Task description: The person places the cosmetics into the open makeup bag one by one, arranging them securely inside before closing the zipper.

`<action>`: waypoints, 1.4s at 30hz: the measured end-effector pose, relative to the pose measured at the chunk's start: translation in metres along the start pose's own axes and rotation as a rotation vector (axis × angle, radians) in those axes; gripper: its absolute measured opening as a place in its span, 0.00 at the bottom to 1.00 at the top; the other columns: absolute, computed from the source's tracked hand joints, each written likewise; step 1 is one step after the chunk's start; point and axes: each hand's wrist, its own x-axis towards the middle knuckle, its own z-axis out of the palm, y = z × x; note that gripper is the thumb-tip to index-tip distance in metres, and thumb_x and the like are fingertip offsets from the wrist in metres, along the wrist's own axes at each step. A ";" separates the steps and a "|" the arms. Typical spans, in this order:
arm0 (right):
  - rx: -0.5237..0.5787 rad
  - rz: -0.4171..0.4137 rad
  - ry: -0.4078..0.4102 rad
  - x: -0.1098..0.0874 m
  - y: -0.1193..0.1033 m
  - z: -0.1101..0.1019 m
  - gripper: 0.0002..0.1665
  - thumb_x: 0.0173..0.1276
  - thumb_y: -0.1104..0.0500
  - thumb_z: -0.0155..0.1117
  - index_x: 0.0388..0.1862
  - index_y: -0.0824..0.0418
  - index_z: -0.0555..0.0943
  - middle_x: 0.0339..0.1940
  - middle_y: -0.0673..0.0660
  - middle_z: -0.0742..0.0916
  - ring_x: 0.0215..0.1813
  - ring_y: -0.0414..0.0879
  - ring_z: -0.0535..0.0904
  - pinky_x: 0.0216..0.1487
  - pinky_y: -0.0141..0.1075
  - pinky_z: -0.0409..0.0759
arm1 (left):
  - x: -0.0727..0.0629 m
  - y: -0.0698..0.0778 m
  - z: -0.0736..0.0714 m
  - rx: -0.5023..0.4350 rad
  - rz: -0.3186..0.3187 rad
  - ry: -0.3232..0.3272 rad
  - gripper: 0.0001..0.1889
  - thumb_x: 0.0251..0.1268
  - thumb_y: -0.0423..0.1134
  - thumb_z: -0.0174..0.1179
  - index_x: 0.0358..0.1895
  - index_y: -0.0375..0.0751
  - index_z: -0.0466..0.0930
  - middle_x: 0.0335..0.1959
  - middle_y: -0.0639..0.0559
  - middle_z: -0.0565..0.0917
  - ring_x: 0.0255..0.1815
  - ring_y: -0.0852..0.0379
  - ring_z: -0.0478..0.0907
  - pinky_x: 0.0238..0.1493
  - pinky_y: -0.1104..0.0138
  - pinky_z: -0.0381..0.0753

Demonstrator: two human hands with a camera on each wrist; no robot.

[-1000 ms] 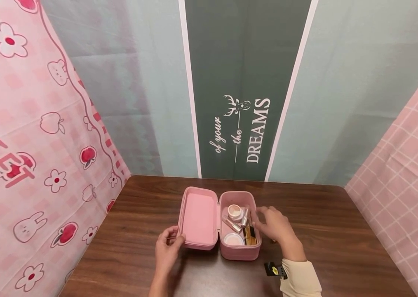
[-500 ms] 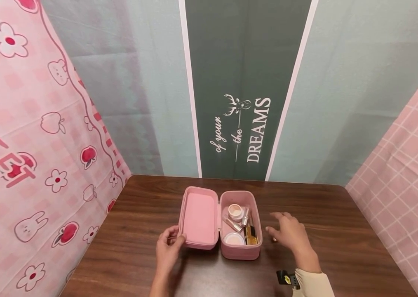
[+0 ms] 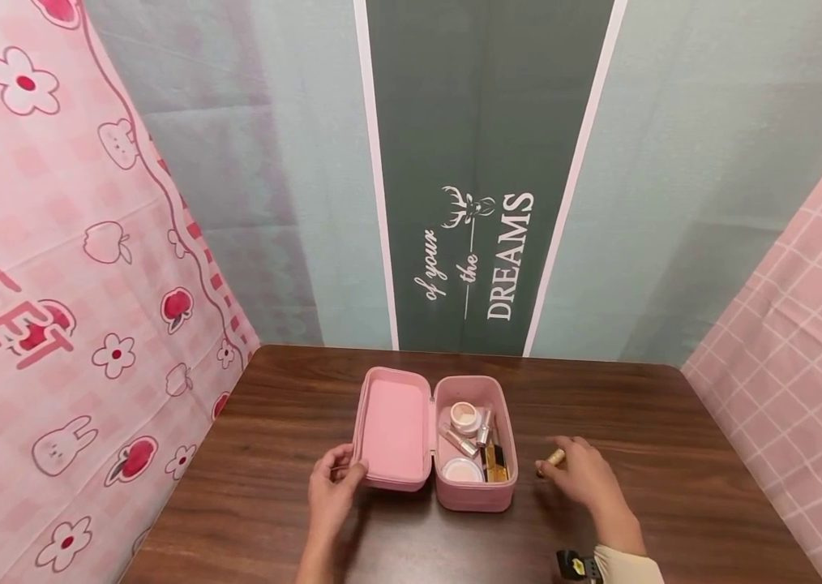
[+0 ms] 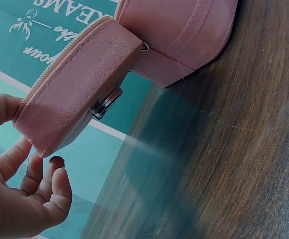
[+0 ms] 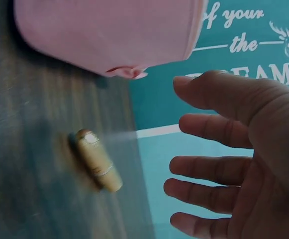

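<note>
A pink zippered makeup case [image 3: 474,498] stands on the table with its lid [image 3: 392,430] folded out to the left. My left hand [image 3: 331,488] pinches the lid's outer edge between thumb and fingers. Inside the case lie a round jar [image 3: 464,417], a round white-rimmed compact [image 3: 463,470], small tubes [image 3: 460,441] and a gold-and-black item [image 3: 496,465]. To the right of the case, a gold lipstick-like tube [image 5: 98,159] lies on the wood. My right hand [image 3: 589,478] is close over it, and its fingers are spread apart from the tube in the right wrist view.
The dark wooden table [image 3: 258,495] reaches back to a green and blue cloth backdrop [image 3: 469,122]. A pink patterned cloth [image 3: 104,308] borders the left side, and a pink checked cloth [image 3: 805,324] the right. A dark watch-like band [image 3: 577,565] sits at the right wrist.
My right hand has moved right, from the case's right rim to the gold tube, which shows more fully now. The left hand stays at the lid.
</note>
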 end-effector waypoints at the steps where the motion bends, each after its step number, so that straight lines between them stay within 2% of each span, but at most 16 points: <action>1: 0.007 -0.003 0.001 -0.001 0.002 0.002 0.27 0.55 0.53 0.69 0.49 0.69 0.78 0.43 0.69 0.79 0.46 0.69 0.74 0.43 0.59 0.72 | 0.000 0.000 0.000 0.000 0.001 0.001 0.14 0.50 0.24 0.64 0.42 0.25 0.78 0.36 0.37 0.75 0.32 0.51 0.74 0.33 0.70 0.74; 7: 0.035 0.003 0.037 -0.008 0.013 0.012 0.26 0.56 0.53 0.68 0.49 0.68 0.78 0.45 0.71 0.79 0.48 0.69 0.74 0.45 0.59 0.70 | 0.000 -0.001 0.001 -0.001 0.004 0.001 0.14 0.50 0.24 0.63 0.42 0.25 0.78 0.36 0.37 0.75 0.32 0.51 0.73 0.33 0.71 0.74; 13: 0.036 0.055 0.089 -0.014 0.021 0.021 0.29 0.56 0.54 0.68 0.52 0.70 0.76 0.45 0.73 0.79 0.47 0.70 0.74 0.43 0.59 0.71 | -0.001 -0.002 0.001 0.005 0.008 0.005 0.14 0.50 0.24 0.63 0.42 0.25 0.78 0.35 0.37 0.75 0.32 0.51 0.73 0.33 0.71 0.74; 17: 0.041 0.136 0.107 -0.016 0.024 0.029 0.33 0.56 0.51 0.66 0.54 0.72 0.73 0.47 0.75 0.77 0.48 0.72 0.73 0.41 0.61 0.70 | -0.001 -0.002 0.000 0.005 0.006 0.006 0.13 0.49 0.24 0.63 0.42 0.25 0.78 0.35 0.37 0.75 0.32 0.51 0.73 0.32 0.71 0.74; 25: 0.230 0.333 0.180 -0.012 0.025 0.052 0.38 0.60 0.49 0.62 0.59 0.77 0.67 0.50 0.79 0.75 0.51 0.73 0.70 0.48 0.60 0.68 | -0.001 -0.002 0.000 0.005 0.005 0.006 0.13 0.49 0.23 0.63 0.41 0.24 0.78 0.34 0.39 0.76 0.31 0.51 0.73 0.32 0.71 0.74; 28: 0.218 0.382 0.190 -0.010 0.024 0.058 0.40 0.60 0.46 0.61 0.57 0.79 0.67 0.48 0.79 0.75 0.50 0.73 0.70 0.47 0.60 0.68 | -0.001 -0.002 -0.001 0.006 0.006 0.003 0.13 0.49 0.23 0.63 0.41 0.24 0.78 0.34 0.39 0.76 0.31 0.51 0.73 0.32 0.71 0.74; 33: 0.172 0.421 0.228 -0.007 0.024 0.065 0.37 0.59 0.46 0.62 0.53 0.77 0.72 0.46 0.77 0.76 0.48 0.73 0.68 0.44 0.61 0.67 | -0.001 -0.002 0.000 0.008 0.006 -0.001 0.13 0.50 0.23 0.63 0.42 0.24 0.78 0.34 0.38 0.75 0.32 0.51 0.73 0.32 0.73 0.73; 36: 0.153 0.429 0.240 -0.004 0.026 0.069 0.35 0.59 0.45 0.62 0.51 0.74 0.75 0.47 0.75 0.76 0.48 0.73 0.66 0.41 0.61 0.67 | -0.001 -0.002 0.000 0.006 0.012 0.002 0.13 0.49 0.23 0.63 0.42 0.24 0.78 0.35 0.37 0.75 0.32 0.51 0.73 0.32 0.72 0.73; 42: 0.125 0.407 0.212 0.002 0.029 0.071 0.32 0.59 0.46 0.63 0.50 0.72 0.77 0.47 0.75 0.75 0.48 0.72 0.65 0.38 0.61 0.68 | 0.000 -0.004 0.001 0.002 0.023 0.004 0.13 0.49 0.22 0.63 0.41 0.24 0.78 0.35 0.37 0.75 0.33 0.52 0.72 0.34 0.70 0.74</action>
